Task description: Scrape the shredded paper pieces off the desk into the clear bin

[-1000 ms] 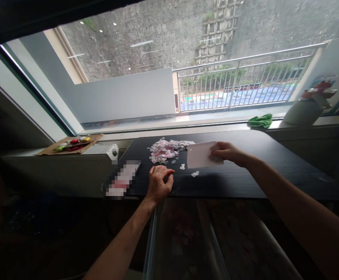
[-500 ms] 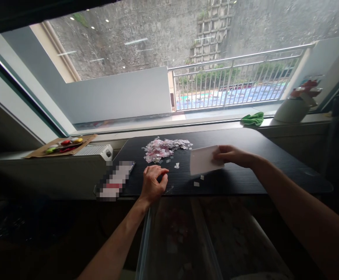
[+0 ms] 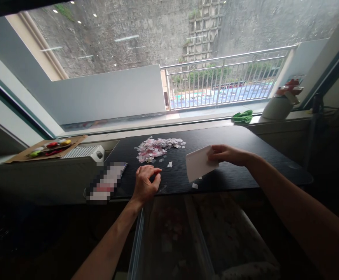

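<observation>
The right hand [image 3: 228, 154] is closed on a flat white card [image 3: 197, 165], pinching its right end between thumb and fingers, and we see the card tilted over the middle of the dark table [image 3: 254, 153], its lower left corner pointing toward the front edge. We cannot tell whether that corner touches the tabletop. Just below the card lies a loose paper scrap [image 3: 195, 186], with another partly hidden behind the card's lower edge. To the left of the card, toward the window [image 3: 123, 42], we find the heap of white and pinkish scraps [image 3: 154, 149], and a few stray pieces [image 3: 170, 164] sit in front of it. The left hand [image 3: 146, 182] is at the table's front edge, fingers loosely curled, and we see a narrow gap between thumb and forefinger. Left of that hand, a blurred-out device [image 3: 107, 182] lies at the table's edge. Below the table, in shadow, we make out a clear-walled bin [image 3: 137, 237] with scraps inside. A green cloth [image 3: 243, 116] rests on the windowsill [image 3: 149, 131].
</observation>
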### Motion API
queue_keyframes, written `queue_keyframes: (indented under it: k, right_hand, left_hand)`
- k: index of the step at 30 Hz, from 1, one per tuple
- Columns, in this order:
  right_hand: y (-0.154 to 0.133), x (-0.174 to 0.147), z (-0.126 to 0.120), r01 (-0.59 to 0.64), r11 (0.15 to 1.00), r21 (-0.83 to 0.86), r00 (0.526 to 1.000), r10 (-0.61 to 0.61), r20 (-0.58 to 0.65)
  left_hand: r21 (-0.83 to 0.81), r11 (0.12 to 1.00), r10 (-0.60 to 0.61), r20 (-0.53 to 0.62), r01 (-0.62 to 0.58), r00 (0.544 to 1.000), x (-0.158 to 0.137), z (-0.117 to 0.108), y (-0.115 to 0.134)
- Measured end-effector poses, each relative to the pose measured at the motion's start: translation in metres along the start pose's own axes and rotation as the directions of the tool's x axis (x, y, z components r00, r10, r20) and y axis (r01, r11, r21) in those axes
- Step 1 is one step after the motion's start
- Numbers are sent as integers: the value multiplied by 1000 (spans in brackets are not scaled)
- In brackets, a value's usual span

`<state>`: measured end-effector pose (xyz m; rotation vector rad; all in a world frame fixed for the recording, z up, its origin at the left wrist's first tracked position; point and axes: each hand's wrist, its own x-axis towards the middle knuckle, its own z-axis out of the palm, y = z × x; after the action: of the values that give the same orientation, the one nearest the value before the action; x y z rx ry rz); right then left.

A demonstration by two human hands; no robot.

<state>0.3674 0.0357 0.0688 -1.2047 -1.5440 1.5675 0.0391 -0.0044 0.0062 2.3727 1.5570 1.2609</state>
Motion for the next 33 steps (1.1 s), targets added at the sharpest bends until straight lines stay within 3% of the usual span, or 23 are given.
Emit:
queue_keyframes:
  k: [4,8,11,15,19,23,33]
  right_hand:
    - [-1,3,12,-1,1000,10,999,1,47]
    - [-1,-5,3,-20,999,-41,999,22,37]
    - [5,-19,-12,0,999,-38,994,-4,-109]
    - [20,-36,-18,10,1000,3,933,-8,-359]
    - [36,-44,-12,-17,998,52,899,38,-436]
    - [41,-45,-9,-18,999,38,888,33,-459]
    - [39,-58,-3,-14,1000,-14,930,8,-367]
  left_hand:
    - [-4,1000,6,-15,-6,1000,0,0,-1]
    - [-6,1000,18,-22,-18,1000,0,0,-1]
    - [2,1000,11,-21,-11,1000,0,1,-1]
    - [13,1000,3,-23,-2,1000,-1,2,-1]
    - [69,997,21,-19,-20,1000,-2,2,2]
    - [158,986,47,13,-49,999,-4,3,8]
    - [223,972,62,30,-68,998,-4,3,11]
